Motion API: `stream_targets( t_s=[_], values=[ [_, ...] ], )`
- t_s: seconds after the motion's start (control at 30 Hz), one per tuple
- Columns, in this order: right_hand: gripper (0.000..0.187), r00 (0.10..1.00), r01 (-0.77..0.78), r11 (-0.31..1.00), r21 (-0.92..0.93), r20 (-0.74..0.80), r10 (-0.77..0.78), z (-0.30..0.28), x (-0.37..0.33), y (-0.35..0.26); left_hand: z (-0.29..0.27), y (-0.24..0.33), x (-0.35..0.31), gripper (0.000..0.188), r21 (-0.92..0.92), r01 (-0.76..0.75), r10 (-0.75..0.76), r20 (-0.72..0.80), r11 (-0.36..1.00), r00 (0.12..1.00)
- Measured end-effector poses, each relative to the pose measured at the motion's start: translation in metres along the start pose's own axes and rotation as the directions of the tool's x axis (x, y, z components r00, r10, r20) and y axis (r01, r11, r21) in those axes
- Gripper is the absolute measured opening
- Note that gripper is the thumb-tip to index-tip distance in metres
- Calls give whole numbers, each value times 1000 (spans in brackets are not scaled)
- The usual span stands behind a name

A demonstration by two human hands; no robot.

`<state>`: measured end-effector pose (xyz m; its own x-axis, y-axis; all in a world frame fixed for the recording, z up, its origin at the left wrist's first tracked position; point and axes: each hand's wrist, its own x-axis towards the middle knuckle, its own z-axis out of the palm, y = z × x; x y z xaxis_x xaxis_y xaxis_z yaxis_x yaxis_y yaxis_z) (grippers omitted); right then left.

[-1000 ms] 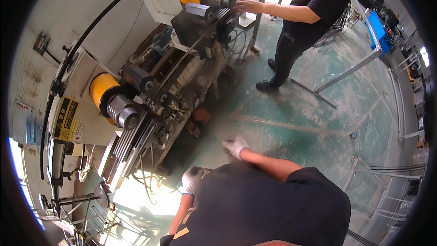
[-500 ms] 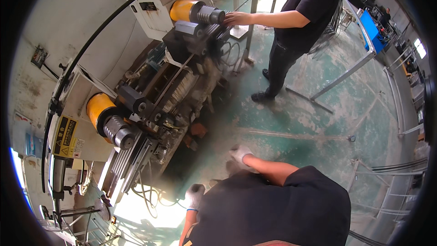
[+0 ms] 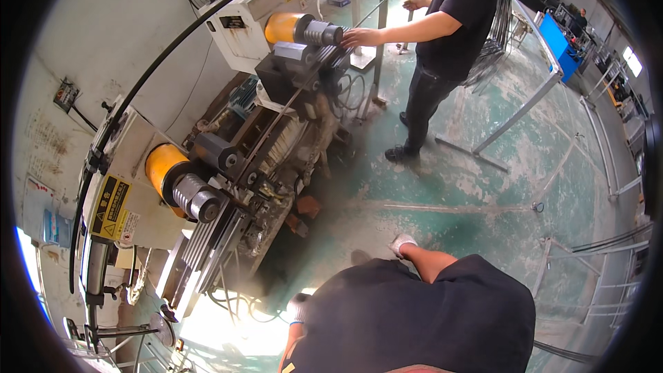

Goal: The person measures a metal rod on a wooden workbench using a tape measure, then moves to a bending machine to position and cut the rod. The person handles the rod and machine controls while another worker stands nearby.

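Yellow roller (image 3: 166, 166) sitting at near left end of machine (image 3: 228, 166). Left hand (image 3: 298, 307), gloved, hanging beside machine's near corner, grip unclear. Right hand (image 3: 402, 243), gloved, hovering over green floor (image 3: 483, 186), grasping nothing visible. Co-worker's hand (image 3: 359, 36) resting on far roller (image 3: 304, 29).

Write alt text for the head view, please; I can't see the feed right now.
Looking down, the wearer's gloved left hand and right hand hang empty over a worn green floor, beside a long grey machine with yellow rollers. At its far end, a co-worker in black rests a hand on the second roller head.
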<state>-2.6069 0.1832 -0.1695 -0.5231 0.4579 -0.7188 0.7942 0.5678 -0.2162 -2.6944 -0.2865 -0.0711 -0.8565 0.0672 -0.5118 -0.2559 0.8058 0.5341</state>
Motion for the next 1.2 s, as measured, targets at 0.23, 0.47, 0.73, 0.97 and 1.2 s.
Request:
stream_targets(
  t_s=[0.23,0.47,0.73,0.97,1.2],
  values=[
    [44,999,33,997,67,-10,-33,24,-3,-2,-2,-38,8,45,70,30,-34,56,997,998],
    [42,996,75,994,80,52,-79,19,-18,-18,5,-67,25,46,130,44,-52,55,990,997],
    [39,999,34,990,140,7,-35,24,-23,-8,-19,-42,8,47,87,-28,8,222,996,975],
    [38,995,101,993,58,9,-101,30,-35,-13,2,-104,5,29,1,-12,12,121,1000,993],
    [43,996,-85,883,461,38,76,25,-117,-17,20,-107,-14,25,-44,53,-46,145,998,988]
  ],
)
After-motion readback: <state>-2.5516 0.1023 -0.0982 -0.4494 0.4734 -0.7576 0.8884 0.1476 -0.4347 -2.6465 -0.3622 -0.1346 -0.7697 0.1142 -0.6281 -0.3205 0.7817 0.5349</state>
